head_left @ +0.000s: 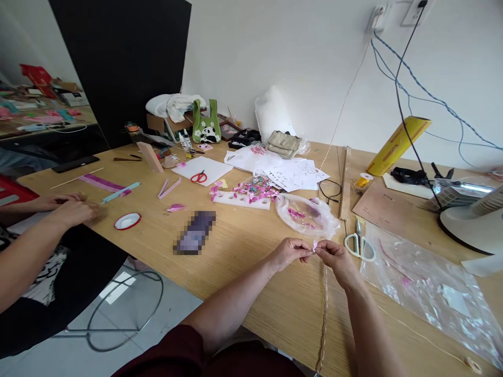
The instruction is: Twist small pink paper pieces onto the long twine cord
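My left hand (290,252) and my right hand (336,257) meet above the wooden table (251,262), fingertips pinched together on a small pink piece (315,244). A twisted beige cord (324,309) hangs from under my hands toward the table's near edge. Just beyond my hands lies a clear plastic bag (306,214) with pink pieces in it. White-handled scissors (359,243) rest right of my right hand.
Another person's hands (73,209) rest on the table at left, near a red tape roll (128,221). Pink bows on a white holder (245,196), red scissors (198,177), papers (294,175), a clear plastic sheet (428,288), a white fan (471,220) and a yellow roll (396,145) crowd the table.
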Demonstrator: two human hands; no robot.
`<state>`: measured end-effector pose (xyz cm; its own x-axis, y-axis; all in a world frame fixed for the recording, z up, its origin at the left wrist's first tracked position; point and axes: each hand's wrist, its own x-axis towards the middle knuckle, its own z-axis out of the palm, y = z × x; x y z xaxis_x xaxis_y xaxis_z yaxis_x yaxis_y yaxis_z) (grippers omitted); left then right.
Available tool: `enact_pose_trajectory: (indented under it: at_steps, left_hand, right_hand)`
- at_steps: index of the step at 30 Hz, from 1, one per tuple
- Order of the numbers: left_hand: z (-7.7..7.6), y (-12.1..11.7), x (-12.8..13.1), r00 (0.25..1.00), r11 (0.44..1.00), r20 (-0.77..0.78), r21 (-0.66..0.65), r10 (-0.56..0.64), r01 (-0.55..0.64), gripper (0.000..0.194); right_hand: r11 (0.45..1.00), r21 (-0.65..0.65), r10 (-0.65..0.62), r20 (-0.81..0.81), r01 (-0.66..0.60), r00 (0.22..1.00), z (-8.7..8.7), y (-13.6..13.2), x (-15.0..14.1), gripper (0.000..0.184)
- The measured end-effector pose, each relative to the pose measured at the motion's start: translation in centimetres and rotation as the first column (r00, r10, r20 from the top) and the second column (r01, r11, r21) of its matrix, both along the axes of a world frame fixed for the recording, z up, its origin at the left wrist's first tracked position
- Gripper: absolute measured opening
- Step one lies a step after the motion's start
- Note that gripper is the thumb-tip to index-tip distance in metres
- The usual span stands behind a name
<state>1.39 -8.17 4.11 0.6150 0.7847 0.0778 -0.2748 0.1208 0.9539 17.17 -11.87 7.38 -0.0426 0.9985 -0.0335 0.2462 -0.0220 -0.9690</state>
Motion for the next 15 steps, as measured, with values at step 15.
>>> enact_pose_trajectory:
  at_steps: [15]
  left_hand:
    - [-0.7, 0.6, -0.6, 0.969, 0.935, 0.189, -0.287, -0.161, 0.211, 0.031]
  right_hand:
    - [0.979, 0.203, -0.149, 0.578, 0.036, 0.802, 2.2, 5.2, 1.5, 0.019]
